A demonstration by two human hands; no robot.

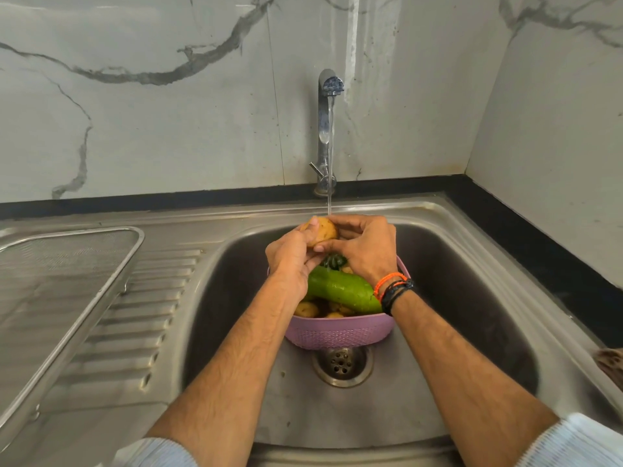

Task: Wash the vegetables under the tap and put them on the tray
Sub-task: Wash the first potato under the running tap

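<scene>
Left hand (290,261) and right hand (365,247) each keep a grip clamped on 1 potato (323,232) beneath the tap (326,129).

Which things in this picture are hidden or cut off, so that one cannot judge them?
Head view only:
- Basket: the hands and the cucumber hide most of its contents; vegetables uncountable.
- Potato: partly covered by left hand and right hand.
- Tray: cut by the left edge.
- Brown thing: cut by the right edge; unidentifiable.
</scene>
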